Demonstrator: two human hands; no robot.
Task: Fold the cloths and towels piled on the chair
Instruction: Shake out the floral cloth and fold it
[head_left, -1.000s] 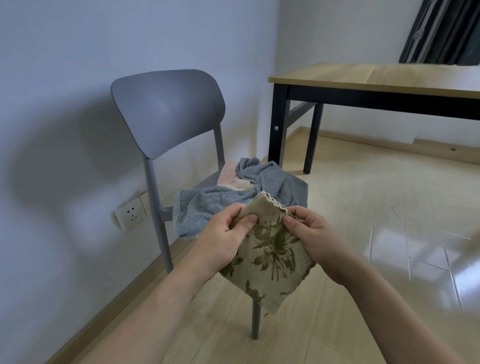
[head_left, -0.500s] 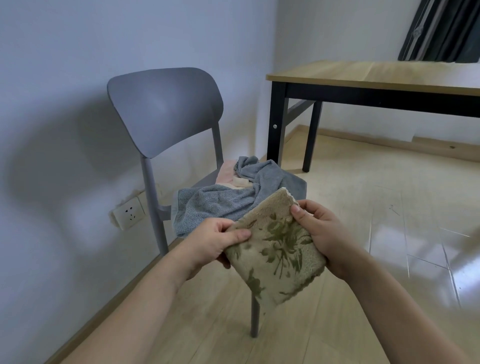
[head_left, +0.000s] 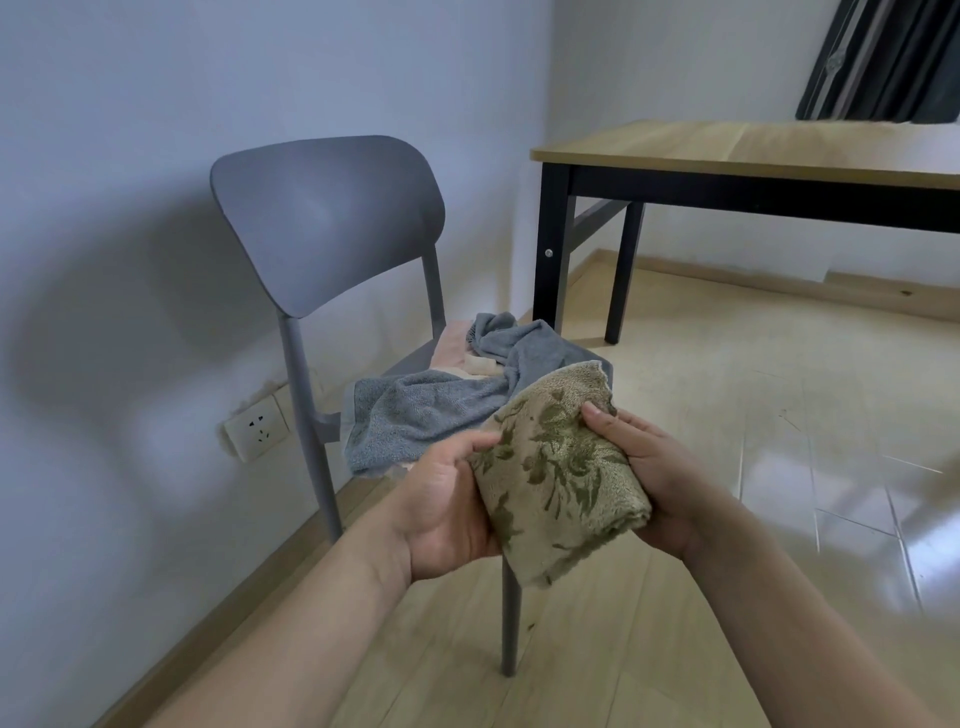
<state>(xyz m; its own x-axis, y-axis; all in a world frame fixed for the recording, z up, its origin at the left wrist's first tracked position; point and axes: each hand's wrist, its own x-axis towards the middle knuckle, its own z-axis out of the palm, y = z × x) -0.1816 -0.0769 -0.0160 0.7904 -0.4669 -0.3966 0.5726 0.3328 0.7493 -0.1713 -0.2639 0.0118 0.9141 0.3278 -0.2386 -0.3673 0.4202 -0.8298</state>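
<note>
A beige cloth with a green leaf print (head_left: 558, 467) is folded into a small thick bundle in front of the chair. My left hand (head_left: 447, 506) grips its left edge and my right hand (head_left: 649, 470) cups its right side, thumb on top. Behind it stands a grey chair (head_left: 327, 218). On the seat a crumpled blue-grey towel (head_left: 431, 405) lies over a pink cloth (head_left: 457, 345), which is mostly hidden.
A wooden table with black legs (head_left: 753, 150) stands to the right of the chair. A wall socket (head_left: 257, 428) sits low on the wall at the left. Dark curtains (head_left: 883, 57) hang at the top right. Pale wood floor (head_left: 727, 415) spreads to the right.
The leaf-print cloth hung loosely from both hands by its top edge. It is now folded over into a compact bundle held lower between my palms.
</note>
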